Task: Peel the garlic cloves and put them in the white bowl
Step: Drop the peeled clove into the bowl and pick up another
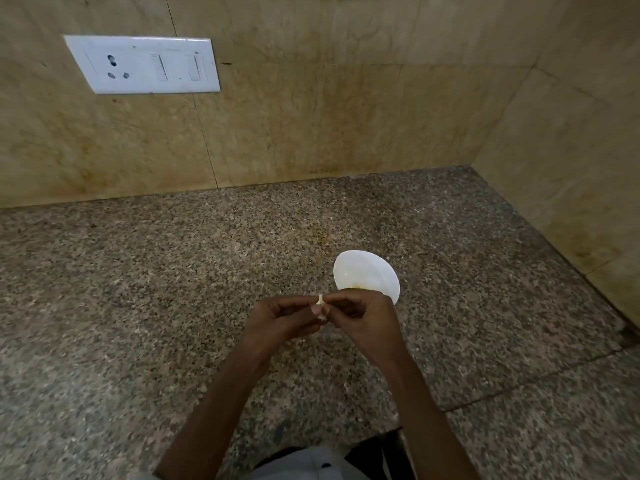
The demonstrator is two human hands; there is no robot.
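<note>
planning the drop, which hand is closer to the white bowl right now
Right. The right hand sits just this side of the white bowl, covering its near rim in view; the left hand is farther left. Both pinch the garlic clove.

The garlic clove (320, 302) is mostly hidden between the fingers (341, 299) of the left hand (284, 318) and the right hand (362, 318). Only a small pale piece shows, too small to tell how much skin is on it. The right hand covers the near rim of the white bowl (363, 268). A yellowish mark inside the bowl is too faint to identify. The bottom edge cuts both forearms and a light cloth (301, 465). A dark object (374, 452) beside it is unclear.
</note>
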